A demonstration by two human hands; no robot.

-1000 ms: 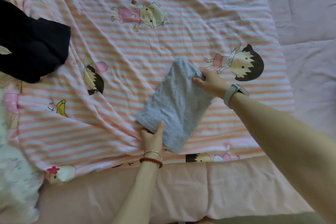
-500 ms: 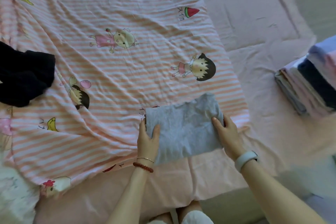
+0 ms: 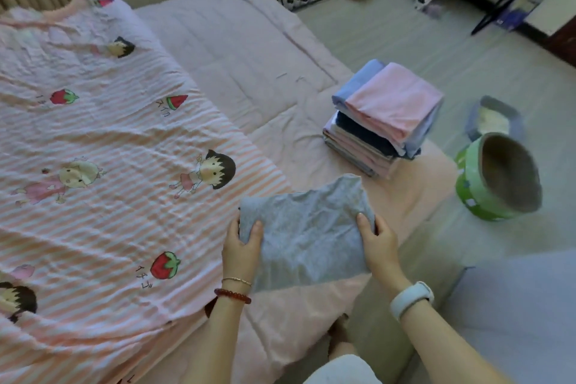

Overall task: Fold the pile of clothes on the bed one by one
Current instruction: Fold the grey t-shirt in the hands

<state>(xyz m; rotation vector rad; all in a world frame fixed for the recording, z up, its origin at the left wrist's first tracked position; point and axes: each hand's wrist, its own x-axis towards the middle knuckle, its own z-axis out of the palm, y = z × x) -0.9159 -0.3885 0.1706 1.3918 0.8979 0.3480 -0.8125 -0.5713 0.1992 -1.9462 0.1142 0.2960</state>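
Grey garment (image 3: 307,234), folded into a compact rectangle, held between both hands just above the near corner of the bed (image 3: 249,50). Left hand (image 3: 241,251) grips the garment's left short edge, thumb on top and fingers curled beneath; right hand (image 3: 378,245) grips the right short edge in the same manner. Both hands are closed on the cloth, so neither is free. The garment's long axis runs left to right between the hands, roughly level, with its far right corner peaking slightly upward.

Stack of folded clothes (image 3: 385,117) sits on the bed's right-hand edge, beyond and to the right of the held garment, near it but not touching. This is the relation on which the coming move appears to turn: the stack lies up and to the right of the hands, the right hand being the nearer. Judged from this layout, the fold is complete and the piece is probably bound for the stack; the carry calls for both hands travelling together so that the layers do not slip open. The stack's top, a pink piece, slopes somewhat, so an added garment may sit unevenly.

Striped cartoon-print sheet (image 3: 103,196) covers the left of the bed. A green basket (image 3: 497,178) stands on the floor beside it.
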